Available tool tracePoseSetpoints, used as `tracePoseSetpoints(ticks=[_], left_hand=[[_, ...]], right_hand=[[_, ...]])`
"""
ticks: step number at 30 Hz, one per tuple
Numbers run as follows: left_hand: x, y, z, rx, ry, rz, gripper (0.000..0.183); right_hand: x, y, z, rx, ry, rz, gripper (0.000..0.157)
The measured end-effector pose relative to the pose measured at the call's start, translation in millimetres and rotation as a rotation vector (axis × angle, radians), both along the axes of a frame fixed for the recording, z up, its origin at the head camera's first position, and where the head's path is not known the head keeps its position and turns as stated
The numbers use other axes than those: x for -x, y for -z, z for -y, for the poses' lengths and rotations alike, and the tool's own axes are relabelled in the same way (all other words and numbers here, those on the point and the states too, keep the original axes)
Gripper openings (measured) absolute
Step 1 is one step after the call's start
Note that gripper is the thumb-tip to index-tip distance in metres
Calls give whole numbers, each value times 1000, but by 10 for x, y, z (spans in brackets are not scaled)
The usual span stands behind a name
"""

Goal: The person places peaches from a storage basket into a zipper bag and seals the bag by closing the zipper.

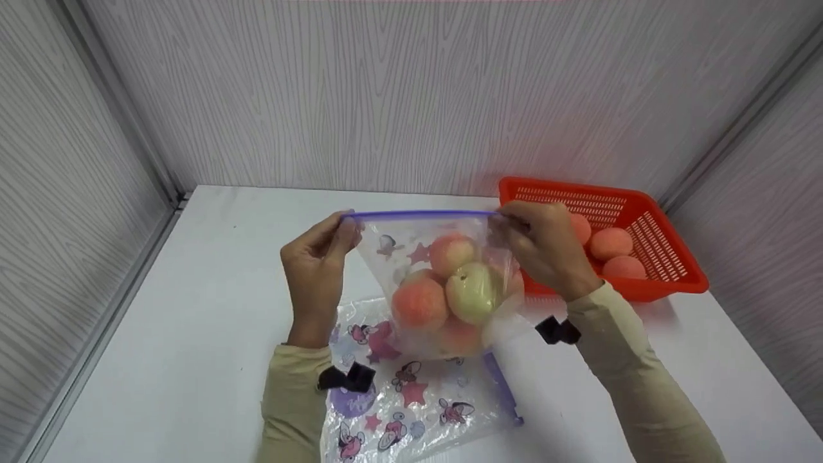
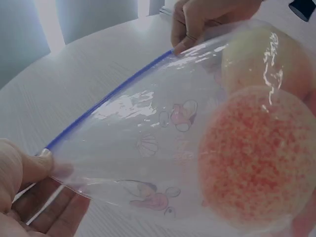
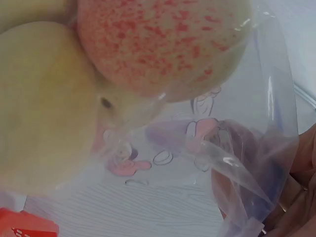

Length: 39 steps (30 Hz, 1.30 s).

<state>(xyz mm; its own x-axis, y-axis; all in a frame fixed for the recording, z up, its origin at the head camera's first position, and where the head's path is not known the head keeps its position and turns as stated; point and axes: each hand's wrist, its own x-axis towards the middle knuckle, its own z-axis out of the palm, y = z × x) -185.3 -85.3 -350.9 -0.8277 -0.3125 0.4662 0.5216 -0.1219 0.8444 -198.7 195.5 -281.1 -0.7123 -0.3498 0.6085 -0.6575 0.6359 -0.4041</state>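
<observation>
From where I stand, a person's left hand [image 1: 316, 263] and right hand [image 1: 545, 247] hold up a clear zip bag [image 1: 380, 251] between them, each pinching one end of its purple strip [image 1: 421, 213], at ten and two o'clock of the bag. The strip is stretched nearly straight; whether it is sealed I can't tell. Inside are several peaches: a reddish one [image 1: 419, 303] at eight o'clock, a pale green one [image 1: 473, 292] at four, a red-and-yellow one [image 1: 452, 254] at twelve, others half hidden. At six o'clock from them a second printed bag [image 1: 386, 411] lies flat on the white table [image 1: 193, 321], its own purple edge [image 1: 503, 389] towards three. Between two and three o'clock, just past the right hand, sits a red basket [image 1: 569, 186] with at least three more peaches [image 1: 611, 244].
</observation>
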Motion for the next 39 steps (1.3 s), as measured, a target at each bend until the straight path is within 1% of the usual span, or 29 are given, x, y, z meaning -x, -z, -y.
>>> tracePoseSetpoints(ticks=[2,5,7,9,11,14,17,19,22,23,25,27,28,29,30,32,34,35,36,38,39], left_hand=[[44,-10,15,87,12,82,39],[58,15,29,277,19,200,57],[54,48,41,405,13,285,65],[68,83,62,520,10,356,70],[110,112,84,611,5,412,74],[216,124,110,688,13,466,78],[320,105,137,716,5,494,80],[363,84,160,703,-23,504,83],[371,112,183,648,-105,478,83],[356,140,183,620,-143,466,80],[309,233,170,571,-210,439,72],[247,363,135,591,-233,420,60],[211,434,104,625,-221,427,53],[171,503,62,673,-193,451,46],[137,580,16,750,-156,466,41],[71,722,-90,943,-50,475,38],[10,842,-193,1135,50,456,39],[-19,898,-240,1223,82,430,43],[-43,956,-282,1299,100,380,46],[-110,1022,-358,1414,118,299,49],[-149,1045,-392,1448,124,282,49]], right_hand=[[81,-76,82,6,33,54,11],[197,-147,215,7,91,117,14],[300,-177,322,11,122,154,16],[419,-191,468,56,140,233,18],[539,-198,641,93,160,318,20],[693,-173,918,198,170,425,21],[800,-146,1173,313,152,470,22],[842,-150,1316,413,127,503,23],[865,-196,1445,505,107,526,24],[866,-219,1468,533,105,532,24],[866,-276,1494,574,105,521,25],[861,-350,1502,599,104,506,25],[859,-387,1500,604,104,495,24],[856,-424,1492,597,108,481,24],[853,-456,1481,580,116,465,24],[850,-500,1453,536,139,438,24],[856,-511,1431,495,164,420,24],[860,-507,1418,475,182,416,24],[866,-496,1405,461,199,413,24],[879,-467,1381,448,225,416,24],[886,-451,1371,444,235,422,25]])
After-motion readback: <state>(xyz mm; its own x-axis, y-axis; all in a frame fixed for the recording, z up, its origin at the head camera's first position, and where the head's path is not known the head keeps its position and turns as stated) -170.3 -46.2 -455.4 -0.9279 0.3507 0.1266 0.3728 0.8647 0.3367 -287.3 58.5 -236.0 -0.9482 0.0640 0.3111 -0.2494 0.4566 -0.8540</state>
